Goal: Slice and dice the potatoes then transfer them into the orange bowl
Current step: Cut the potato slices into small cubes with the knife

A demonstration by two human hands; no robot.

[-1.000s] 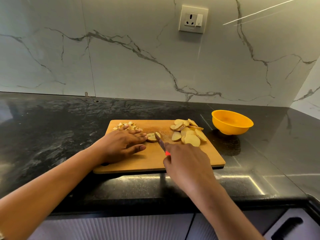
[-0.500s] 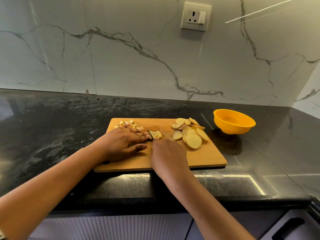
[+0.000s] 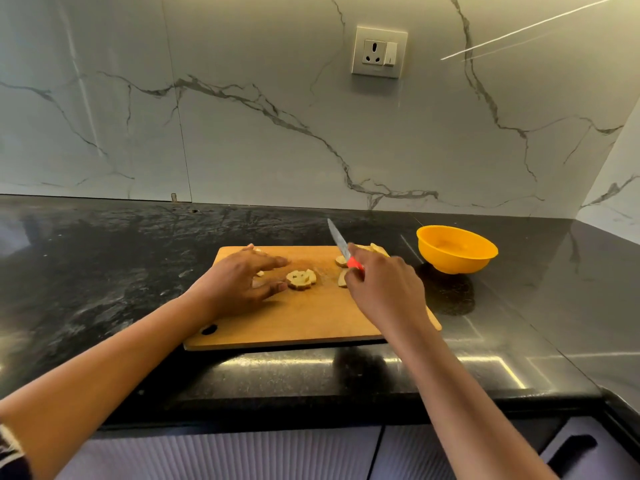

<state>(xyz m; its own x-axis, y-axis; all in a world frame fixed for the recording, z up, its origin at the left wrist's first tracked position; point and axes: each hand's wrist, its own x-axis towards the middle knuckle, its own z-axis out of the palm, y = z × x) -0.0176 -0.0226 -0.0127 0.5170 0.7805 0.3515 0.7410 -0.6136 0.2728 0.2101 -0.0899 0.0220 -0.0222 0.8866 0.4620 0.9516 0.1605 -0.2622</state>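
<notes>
the right hand [image 3: 384,289] covers most of the slices [image 3: 377,249] and nearly all of the knife [image 3: 338,241] handle, so only a red stub shows. the left hand [image 3: 239,282] hides most of the diced bits [image 3: 259,273] at the far left of the board [image 3: 311,323]. both forearms run off the bottom edge, and the inside of the bowl [image 3: 457,251] is too blurred to tell its contents.

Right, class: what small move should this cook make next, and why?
Probably the left hand sweeps the cut slice aside: it already lies in pieces, the knife in the right hand is lifted off the board, and uncut slices wait beside it.
</notes>
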